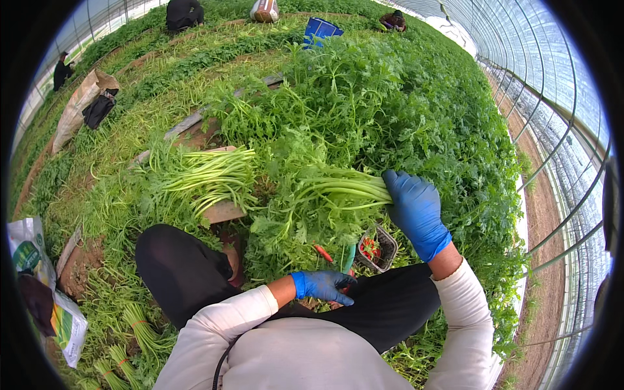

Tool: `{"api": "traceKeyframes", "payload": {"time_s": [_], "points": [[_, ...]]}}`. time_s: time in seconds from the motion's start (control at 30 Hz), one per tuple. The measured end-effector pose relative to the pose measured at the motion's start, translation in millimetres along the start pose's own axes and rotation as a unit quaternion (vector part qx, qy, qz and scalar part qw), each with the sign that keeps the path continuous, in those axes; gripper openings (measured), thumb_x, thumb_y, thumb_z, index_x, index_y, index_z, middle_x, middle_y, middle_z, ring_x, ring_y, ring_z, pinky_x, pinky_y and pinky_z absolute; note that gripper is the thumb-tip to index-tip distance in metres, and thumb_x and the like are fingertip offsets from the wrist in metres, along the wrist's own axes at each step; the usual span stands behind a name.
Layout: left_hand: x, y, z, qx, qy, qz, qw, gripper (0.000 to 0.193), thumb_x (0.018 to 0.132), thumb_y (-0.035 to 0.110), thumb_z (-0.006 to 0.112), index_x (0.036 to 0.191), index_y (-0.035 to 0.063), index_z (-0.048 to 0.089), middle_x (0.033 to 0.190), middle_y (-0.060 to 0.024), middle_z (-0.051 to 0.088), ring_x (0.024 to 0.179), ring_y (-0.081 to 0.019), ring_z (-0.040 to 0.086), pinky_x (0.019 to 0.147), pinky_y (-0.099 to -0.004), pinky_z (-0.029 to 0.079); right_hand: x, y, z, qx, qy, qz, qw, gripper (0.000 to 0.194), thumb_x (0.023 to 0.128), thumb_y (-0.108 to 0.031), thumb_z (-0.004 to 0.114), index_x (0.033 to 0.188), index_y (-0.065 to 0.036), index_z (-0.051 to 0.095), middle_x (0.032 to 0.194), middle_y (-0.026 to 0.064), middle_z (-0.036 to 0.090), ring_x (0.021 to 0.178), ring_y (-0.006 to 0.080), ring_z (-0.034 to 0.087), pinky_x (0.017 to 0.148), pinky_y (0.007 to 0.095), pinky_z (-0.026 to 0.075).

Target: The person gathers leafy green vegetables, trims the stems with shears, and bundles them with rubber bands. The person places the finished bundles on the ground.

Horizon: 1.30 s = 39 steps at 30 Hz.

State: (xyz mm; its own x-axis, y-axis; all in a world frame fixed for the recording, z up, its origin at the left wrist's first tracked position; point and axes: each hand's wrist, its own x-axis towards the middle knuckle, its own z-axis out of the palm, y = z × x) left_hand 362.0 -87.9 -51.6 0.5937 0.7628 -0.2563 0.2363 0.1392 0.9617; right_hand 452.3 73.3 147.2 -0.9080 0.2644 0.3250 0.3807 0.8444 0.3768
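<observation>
My right hand (417, 209), in a blue glove, is closed on the stem ends of a bunch of leafy greens (346, 187), whose leaves point left. My left hand (324, 286), also gloved in blue, is low over my lap with its fingers apart, holding nothing that shows. Just above it lie a red-handled tool (322, 252) and a curved green thing (349, 258). A dark plastic basket (385, 248) with small red items inside stands beside my thigh. Left of the held bunch, a pile of cut stems (214, 175) lies across a wooden board (223, 211).
Dense uncut greens (390, 107) grow ahead and right. Banded bunches (141, 326) lie at lower left near a printed plastic bag (68, 326). Farther off are a woven sack (78, 107), a blue bucket (321, 30) and several people crouching. Greenhouse hoops (560, 161) line the right.
</observation>
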Motion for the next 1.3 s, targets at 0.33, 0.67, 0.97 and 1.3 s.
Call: {"api": "traceKeyframes", "payload": {"time_s": [0.33, 0.67, 0.97, 1.3], "points": [[-10.9, 29.1, 2.8, 0.076, -0.021, 0.030, 0.996, 0.093, 0.086, 0.063, 0.063, 0.149, 0.0014, 0.036, 0.151, -0.0204, 0.041, 0.139, -0.0305, 0.041, 0.116, -0.0392, 0.032, -1.9, 10.5, 13.0, 0.022, -0.112, -0.033, 0.993, 0.029, 0.073, -0.014, 0.069, 0.098, -0.011, 0.055, 0.078, 0.0094, 0.060, 0.070, 0.0329, 0.064, 0.057, 0.0449, 0.050], [-38.1, 88.8, -0.9, 0.057, 0.060, 0.158, 0.984, 0.083, 0.087, 0.035, 0.074, 0.154, 0.0138, 0.031, 0.147, -0.0085, 0.048, 0.124, -0.0232, 0.055, 0.105, -0.0372, 0.045, -2.7, 8.6, 15.8, -0.099, 0.006, -0.115, 0.988, 0.036, 0.067, -0.011, 0.068, 0.100, -0.011, 0.053, 0.077, 0.0077, 0.055, 0.069, 0.0285, 0.060, 0.061, 0.0403, 0.049], [-66.6, 149.9, -29.9, 0.276, 0.571, 0.322, 0.704, 0.062, 0.070, 0.015, 0.082, 0.127, 0.0108, 0.057, 0.132, -0.0141, 0.055, 0.110, -0.0369, 0.059, 0.095, -0.0439, 0.050, -1.6, -6.7, 20.7, -0.075, 0.025, -0.124, 0.989, 0.029, 0.081, -0.024, 0.061, 0.107, -0.012, 0.057, 0.084, 0.0073, 0.060, 0.078, 0.0273, 0.062, 0.066, 0.0398, 0.051], [-53.7, 134.0, -64.3, 0.315, 0.521, 0.048, 0.791, 0.120, 0.066, 0.023, 0.083, 0.159, 0.0165, 0.006, 0.122, -0.0256, 0.059, 0.096, -0.0383, 0.066, 0.082, -0.0457, 0.054, 0.9, -36.7, 9.7, 0.105, 0.034, -0.160, 0.981, 0.040, 0.064, -0.019, 0.078, 0.094, -0.004, 0.056, 0.079, 0.0121, 0.057, 0.067, 0.0306, 0.058, 0.059, 0.0427, 0.048]]}}
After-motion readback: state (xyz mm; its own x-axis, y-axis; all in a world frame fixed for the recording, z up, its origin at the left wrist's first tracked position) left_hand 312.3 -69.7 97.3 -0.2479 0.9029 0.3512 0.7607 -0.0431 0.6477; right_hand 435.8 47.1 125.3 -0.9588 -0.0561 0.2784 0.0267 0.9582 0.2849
